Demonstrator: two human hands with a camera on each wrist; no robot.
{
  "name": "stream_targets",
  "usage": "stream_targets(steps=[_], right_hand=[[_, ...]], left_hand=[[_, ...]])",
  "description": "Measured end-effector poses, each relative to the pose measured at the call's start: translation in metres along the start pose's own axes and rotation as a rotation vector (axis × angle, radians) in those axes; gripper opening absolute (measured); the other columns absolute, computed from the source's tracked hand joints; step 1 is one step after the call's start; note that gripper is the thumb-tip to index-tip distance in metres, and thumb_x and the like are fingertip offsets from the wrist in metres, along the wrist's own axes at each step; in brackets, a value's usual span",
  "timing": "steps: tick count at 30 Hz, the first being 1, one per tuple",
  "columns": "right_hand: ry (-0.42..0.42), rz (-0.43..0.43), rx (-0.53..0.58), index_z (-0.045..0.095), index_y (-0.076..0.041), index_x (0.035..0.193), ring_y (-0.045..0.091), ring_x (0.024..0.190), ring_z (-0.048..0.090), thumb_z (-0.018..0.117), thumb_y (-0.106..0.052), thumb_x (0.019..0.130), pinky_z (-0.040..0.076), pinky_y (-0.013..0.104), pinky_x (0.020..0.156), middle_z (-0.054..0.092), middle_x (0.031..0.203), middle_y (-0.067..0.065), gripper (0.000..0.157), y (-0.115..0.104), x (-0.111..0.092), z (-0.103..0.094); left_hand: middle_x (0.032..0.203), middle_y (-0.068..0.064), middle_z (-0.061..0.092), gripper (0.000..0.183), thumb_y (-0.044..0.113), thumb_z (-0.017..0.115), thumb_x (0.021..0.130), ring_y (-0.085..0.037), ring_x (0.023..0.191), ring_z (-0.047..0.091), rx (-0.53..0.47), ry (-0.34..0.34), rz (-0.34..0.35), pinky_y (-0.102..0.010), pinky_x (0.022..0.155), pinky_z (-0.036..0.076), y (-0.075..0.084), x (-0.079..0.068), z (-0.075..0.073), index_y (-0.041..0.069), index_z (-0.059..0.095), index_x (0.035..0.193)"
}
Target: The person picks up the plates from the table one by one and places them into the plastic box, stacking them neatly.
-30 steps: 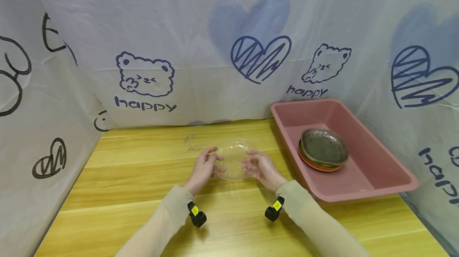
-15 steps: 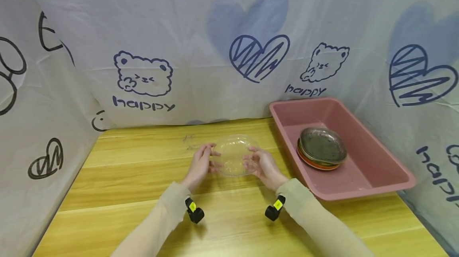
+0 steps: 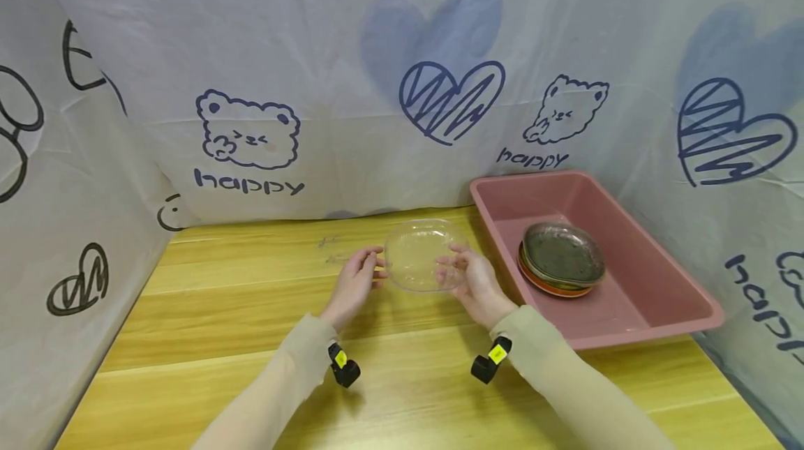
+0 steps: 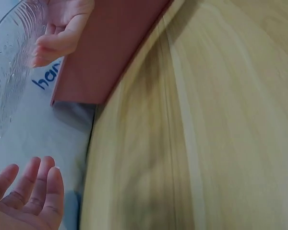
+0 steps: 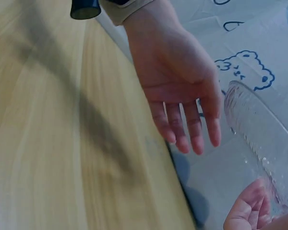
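Observation:
A clear, patterned glass-like plate [image 3: 414,255] is up off the wooden table, tilted toward the head camera. My right hand [image 3: 477,289] holds it by its right edge, with the fingers showing through behind it. In the right wrist view the plate [image 5: 269,139] rises from the right hand [image 5: 249,208]. My left hand [image 3: 354,286] is at the plate's left side, its fingers spread and apart from it. The left wrist view shows a gap between the left hand's fingers [image 4: 36,187] and the plate [image 4: 12,67].
At the right a pink plastic tub [image 3: 685,289] stands on the wooden table [image 3: 239,324]. Inside it lies a stack of dishes [image 3: 562,255], a dark glassy one on top and an orange rim lower down. A printed white cloth [image 3: 352,122] hangs behind and at both sides.
The plate has gone up and a little to the right with my right hand, tilting more upright. My left hand has come off its edge and now sits beside it.

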State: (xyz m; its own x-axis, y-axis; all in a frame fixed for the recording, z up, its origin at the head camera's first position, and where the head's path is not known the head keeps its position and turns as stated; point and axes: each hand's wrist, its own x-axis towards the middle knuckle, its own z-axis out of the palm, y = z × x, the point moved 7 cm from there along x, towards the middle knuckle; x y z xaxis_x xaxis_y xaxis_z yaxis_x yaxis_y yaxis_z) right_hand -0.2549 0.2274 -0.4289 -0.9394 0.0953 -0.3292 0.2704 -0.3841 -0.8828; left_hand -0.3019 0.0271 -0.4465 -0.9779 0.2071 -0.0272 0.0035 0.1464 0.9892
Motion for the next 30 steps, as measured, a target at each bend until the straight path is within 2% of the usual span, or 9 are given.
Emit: stream_targets(steps=[4,10,13,21,30], right_hand=[[0.009,-0.012,0.023,0.041,-0.009,0.141,0.011,0.077,0.063,0.028,-0.018,0.108,0.057,0.025,0.076,0.062,0.104,0.005,0.036,-0.013,-0.004,-0.002],[0.01,-0.027,0.026,0.042,-0.015,0.13,0.011,0.078,0.063,0.03,-0.014,0.106,0.056,0.022,0.076,0.06,0.103,0.002,0.027,-0.035,-0.006,-0.012],[0.009,-0.038,0.023,0.043,-0.016,0.128,0.01,0.081,0.063,0.028,-0.01,0.104,0.055,0.021,0.079,0.059,0.106,0.002,0.028,-0.047,-0.008,-0.019],[0.03,-0.047,0.016,0.045,-0.02,0.124,0.011,0.092,0.062,0.026,-0.017,0.108,0.053,0.021,0.085,0.06,0.109,-0.001,0.025,-0.075,-0.012,-0.045],[-0.004,-0.036,0.068,0.044,-0.023,0.13,0.012,0.105,0.058,0.028,-0.018,0.109,0.053,0.021,0.088,0.059,0.114,-0.002,0.027,-0.1,-0.018,-0.078]], left_hand=[[0.12,-0.017,0.063,0.038,0.02,0.036,0.111,-0.017,0.095,0.066,0.009,-0.02,0.027,-0.046,0.095,0.059,0.009,0.001,0.007,0.004,0.053,0.14],[0.12,-0.019,0.065,0.036,0.018,0.039,0.109,-0.032,0.106,0.068,0.045,-0.033,0.093,-0.044,0.095,0.059,0.025,0.002,0.019,0.006,0.055,0.139],[0.12,-0.02,0.066,0.034,0.016,0.04,0.109,-0.036,0.109,0.067,0.084,-0.049,0.146,-0.045,0.096,0.059,0.033,0.002,0.027,0.005,0.056,0.138],[0.125,-0.015,0.066,0.034,0.015,0.042,0.108,-0.03,0.112,0.067,0.202,-0.091,0.266,-0.045,0.098,0.057,0.052,-0.001,0.054,0.007,0.056,0.137],[0.13,-0.017,0.063,0.037,0.011,0.041,0.105,-0.028,0.116,0.064,0.287,-0.153,0.395,-0.042,0.1,0.056,0.072,-0.006,0.089,0.004,0.054,0.139]])
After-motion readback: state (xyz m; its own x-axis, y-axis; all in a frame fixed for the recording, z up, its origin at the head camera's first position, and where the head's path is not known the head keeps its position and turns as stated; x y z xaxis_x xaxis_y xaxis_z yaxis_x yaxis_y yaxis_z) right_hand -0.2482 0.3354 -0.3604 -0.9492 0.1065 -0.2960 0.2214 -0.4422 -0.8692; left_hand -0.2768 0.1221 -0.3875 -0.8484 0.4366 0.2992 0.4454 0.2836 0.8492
